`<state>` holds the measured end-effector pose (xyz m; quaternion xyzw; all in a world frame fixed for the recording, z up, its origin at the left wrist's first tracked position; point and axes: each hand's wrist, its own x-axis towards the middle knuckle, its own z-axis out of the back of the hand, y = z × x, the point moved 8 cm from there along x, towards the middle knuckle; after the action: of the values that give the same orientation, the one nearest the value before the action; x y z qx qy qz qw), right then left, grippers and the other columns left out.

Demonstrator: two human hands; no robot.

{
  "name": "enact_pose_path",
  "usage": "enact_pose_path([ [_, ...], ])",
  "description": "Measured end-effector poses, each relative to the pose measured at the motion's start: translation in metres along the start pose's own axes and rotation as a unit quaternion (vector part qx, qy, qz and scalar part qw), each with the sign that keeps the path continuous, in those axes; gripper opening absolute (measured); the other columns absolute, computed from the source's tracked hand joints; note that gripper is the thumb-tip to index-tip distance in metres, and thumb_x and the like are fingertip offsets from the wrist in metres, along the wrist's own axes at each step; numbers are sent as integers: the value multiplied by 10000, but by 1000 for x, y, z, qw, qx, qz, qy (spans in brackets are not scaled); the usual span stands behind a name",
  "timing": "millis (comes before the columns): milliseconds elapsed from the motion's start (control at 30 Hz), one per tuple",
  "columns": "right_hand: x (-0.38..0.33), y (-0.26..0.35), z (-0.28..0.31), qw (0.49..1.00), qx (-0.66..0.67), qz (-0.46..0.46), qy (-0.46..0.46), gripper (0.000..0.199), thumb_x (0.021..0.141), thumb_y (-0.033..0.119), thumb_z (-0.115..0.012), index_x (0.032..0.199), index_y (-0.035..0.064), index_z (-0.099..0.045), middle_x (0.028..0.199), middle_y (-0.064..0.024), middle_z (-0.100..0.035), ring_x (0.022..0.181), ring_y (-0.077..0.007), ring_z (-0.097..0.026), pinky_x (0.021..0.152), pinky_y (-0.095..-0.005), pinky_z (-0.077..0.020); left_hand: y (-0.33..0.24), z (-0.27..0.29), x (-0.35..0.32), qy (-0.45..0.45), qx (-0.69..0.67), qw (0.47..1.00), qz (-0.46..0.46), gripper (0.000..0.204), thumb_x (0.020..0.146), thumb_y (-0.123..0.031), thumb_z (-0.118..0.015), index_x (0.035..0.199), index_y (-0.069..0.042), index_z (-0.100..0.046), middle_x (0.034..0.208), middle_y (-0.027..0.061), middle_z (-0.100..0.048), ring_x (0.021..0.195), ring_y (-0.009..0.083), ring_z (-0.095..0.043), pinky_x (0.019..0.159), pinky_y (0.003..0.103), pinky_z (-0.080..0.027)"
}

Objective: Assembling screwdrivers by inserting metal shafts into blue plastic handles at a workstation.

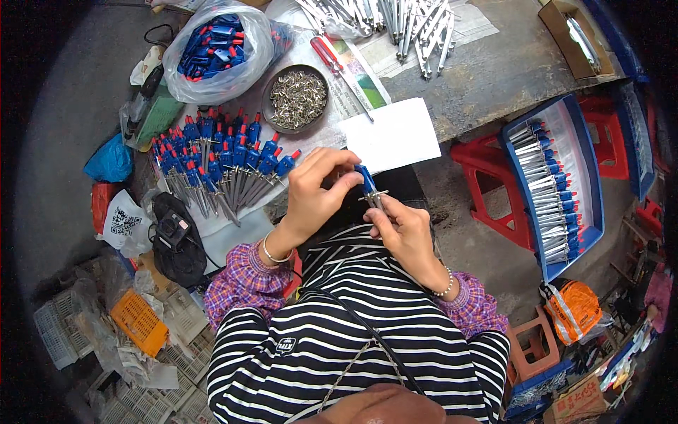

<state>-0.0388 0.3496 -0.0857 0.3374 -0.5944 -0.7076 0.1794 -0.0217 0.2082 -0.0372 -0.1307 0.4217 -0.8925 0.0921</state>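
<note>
Between my two hands, just above my lap, is a small tool (367, 181) with a blue plastic handle and silver metal parts. The fingertips of my left hand (316, 189) pinch its blue end. Lower down, my right hand (405, 234) grips the metal end between thumb and fingers. To the left on the table lies a dense pile of similar blue-and-red-handled tools (226, 159), their metal shafts toward me. A round dark bowl (266, 107) beyond my left hand holds many small metal pins. A white sheet of paper (395, 134) lies just past my hands.
A clear plastic bag (252, 71) of blue handles stands at the back left, near a red-handled screwdriver (346, 78). Loose metal shafts (424, 32) lie at the far side. On my right, a blue tray (597, 212) of tools rests on a red stool (487, 187).
</note>
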Motion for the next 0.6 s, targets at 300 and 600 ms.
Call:
enact_pose_path([
  [300,0,-1,1,1000,-3,17,8,109,864,52,-552,853,-30,-622,637,-55,-624,514,-78,-572,476,-204,-448,38,-22,-8,114,-364,900,211,316,776,13,-656,1074,19,-552,967,80,-606,834,100,-573,687,199,-485],
  [600,0,4,2,1000,-7,21,16,131,857,81,-557,807,-16,-630,552,-30,-570,465,-63,-523,432,-225,-393,39,-24,-11,114,-355,895,244,232,799,-40,-666,1010,18,-590,806,48,-629,654,82,-590,591,196,-481],
])
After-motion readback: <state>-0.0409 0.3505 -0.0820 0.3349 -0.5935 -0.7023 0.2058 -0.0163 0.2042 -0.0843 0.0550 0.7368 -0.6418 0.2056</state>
